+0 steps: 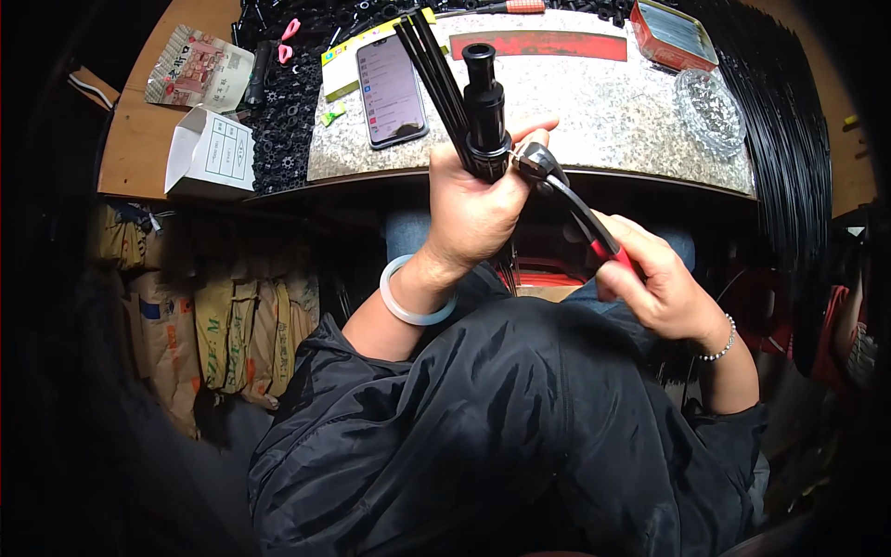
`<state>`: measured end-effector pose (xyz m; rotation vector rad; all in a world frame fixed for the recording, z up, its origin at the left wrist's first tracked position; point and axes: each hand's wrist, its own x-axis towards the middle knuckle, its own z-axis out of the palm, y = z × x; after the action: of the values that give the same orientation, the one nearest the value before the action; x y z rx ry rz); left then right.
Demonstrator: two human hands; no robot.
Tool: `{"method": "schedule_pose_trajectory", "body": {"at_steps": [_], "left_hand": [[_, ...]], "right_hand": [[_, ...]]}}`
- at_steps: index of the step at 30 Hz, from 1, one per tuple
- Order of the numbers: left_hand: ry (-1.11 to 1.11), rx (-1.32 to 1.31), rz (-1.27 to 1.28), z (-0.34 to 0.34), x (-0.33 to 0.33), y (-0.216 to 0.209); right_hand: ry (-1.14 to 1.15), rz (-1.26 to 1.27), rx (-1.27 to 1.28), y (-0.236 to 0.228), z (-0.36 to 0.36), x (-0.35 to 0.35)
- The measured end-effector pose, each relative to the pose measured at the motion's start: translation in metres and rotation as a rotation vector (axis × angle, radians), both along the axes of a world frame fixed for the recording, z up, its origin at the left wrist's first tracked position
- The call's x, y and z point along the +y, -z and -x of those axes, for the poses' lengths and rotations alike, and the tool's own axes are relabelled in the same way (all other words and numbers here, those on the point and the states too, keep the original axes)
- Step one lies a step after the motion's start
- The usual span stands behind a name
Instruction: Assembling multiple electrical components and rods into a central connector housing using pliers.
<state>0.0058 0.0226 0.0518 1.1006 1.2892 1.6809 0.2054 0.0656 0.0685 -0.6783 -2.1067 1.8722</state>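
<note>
My left hand [469, 213] is closed round what looks like an umbrella frame [484, 116], a stepped black plastic tube held upright above the front edge of the table. Several thin black ribs [434, 79] slant up and left from the same grip. In my right hand [661, 286] is a pair of pliers [585, 215] with red-and-black handles. The pliers' jaws meet the side of the black tube near my left thumb and fingertips. What lies between the jaws is too small to make out.
A phone [391, 93] lies on the speckled tabletop [594, 130]. Behind are a red strip [548, 46], a tin of thin rods [673, 37] and a glass dish [709, 113]. Long black ribs [789, 130] hang at right. An open white box [212, 153] stands left; sacks [223, 334] sit below.
</note>
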Motion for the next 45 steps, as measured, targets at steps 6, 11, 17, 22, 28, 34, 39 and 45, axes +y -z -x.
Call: {"method": "schedule_pose_trajectory", "body": {"at_steps": [6,11,17,22,28,34,39,45], "left_hand": [[-0.021,-0.014,0.032,-0.001,0.001,0.002],[-0.045,-0.003,0.047,-0.002,0.002,0.002],[-0.064,-0.005,0.032,-0.002,0.002,0.006],[-0.063,0.023,0.013,-0.001,0.004,0.003],[-0.060,0.031,-0.003,0.000,0.006,0.006],[-0.037,0.021,-0.027,-0.004,0.008,0.009],[-0.026,0.111,-0.119,-0.005,0.015,0.020],[-0.126,0.138,-0.020,0.002,0.009,0.008]], "right_hand": [[0.009,-0.242,0.019,0.002,0.004,-0.002],[0.013,-0.582,-0.072,-0.010,0.005,0.003],[-0.001,-0.560,-0.258,-0.020,0.005,0.003],[0.019,-0.387,-0.064,-0.009,0.004,0.004],[0.066,-0.412,-0.075,-0.005,0.009,0.004],[0.035,-0.142,-0.146,0.002,0.003,0.007],[0.158,0.139,-0.064,0.018,0.005,-0.002],[0.513,-0.767,-0.071,0.025,-0.024,0.100]]}}
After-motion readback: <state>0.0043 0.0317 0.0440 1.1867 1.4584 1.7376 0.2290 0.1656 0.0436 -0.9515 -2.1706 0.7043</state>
